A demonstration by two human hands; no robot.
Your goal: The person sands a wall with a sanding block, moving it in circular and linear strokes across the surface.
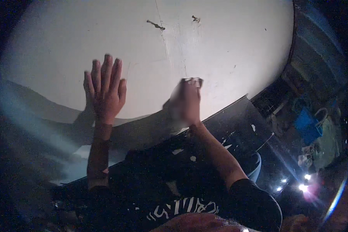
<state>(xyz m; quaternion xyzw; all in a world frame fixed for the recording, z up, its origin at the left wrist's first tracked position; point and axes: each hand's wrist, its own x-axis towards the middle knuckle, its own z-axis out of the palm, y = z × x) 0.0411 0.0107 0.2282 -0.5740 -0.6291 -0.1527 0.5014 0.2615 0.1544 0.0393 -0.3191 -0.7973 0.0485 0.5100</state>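
Before me stretches a broad white panel with scuffs and thin crack-like lines. My left hand lies against its left part, back of the hand towards me, fingers apart, holding nothing. To the right, my right hand presses on the same panel, blurred along its left side. Its fingers are closed over a small dark-edged block or pad, mostly covered by the hand, so its exact kind cannot be told. Above the hands, a metal pin and a shorter stub stick out of the panel.
Below the panel runs a dark surface strewn with white flakes. At right are a pale bucket-like rim, a blue container and bright lamps. My shadow falls across the panel's lower left.
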